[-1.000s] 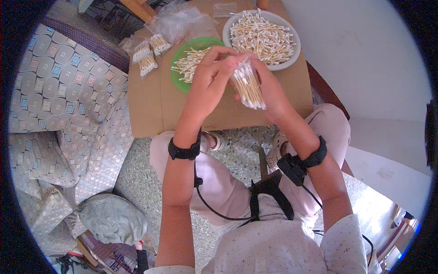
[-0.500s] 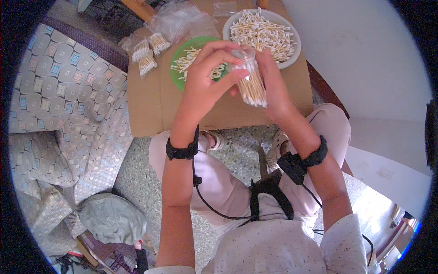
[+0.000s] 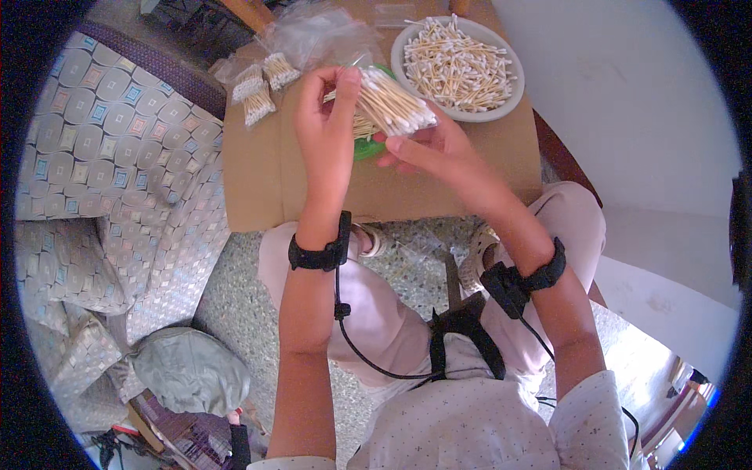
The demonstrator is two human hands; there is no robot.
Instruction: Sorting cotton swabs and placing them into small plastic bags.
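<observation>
A clear plastic bag of cotton swabs [image 3: 395, 106] is held up between my hands, tilted, with its swabs lying side by side. My left hand [image 3: 333, 106] pinches the bag's upper left end between thumb and fingers. At the lower right end, my right hand [image 3: 435, 149] grips the bag, its thumb in front and fingers behind. Below the bag, a green plate [image 3: 368, 149] with loose swabs is mostly hidden by the bag and my hands. Just beyond my right hand stands a white bowl [image 3: 513, 98] heaped with loose cotton swabs.
Several filled swab bags [image 3: 257, 106] lie at the cardboard's left, beside a pile of clear plastic bags [image 3: 313, 35]. The cardboard sheet [image 3: 266, 180] covers the work surface. A patterned sofa [image 3: 117, 141] stands to the left, a pale wall [image 3: 611, 102] to the right.
The swab bag has turned from nearly upright to a slant and moved left. My left hand has shifted left to the bag's end; my right hand has moved down and under it.
</observation>
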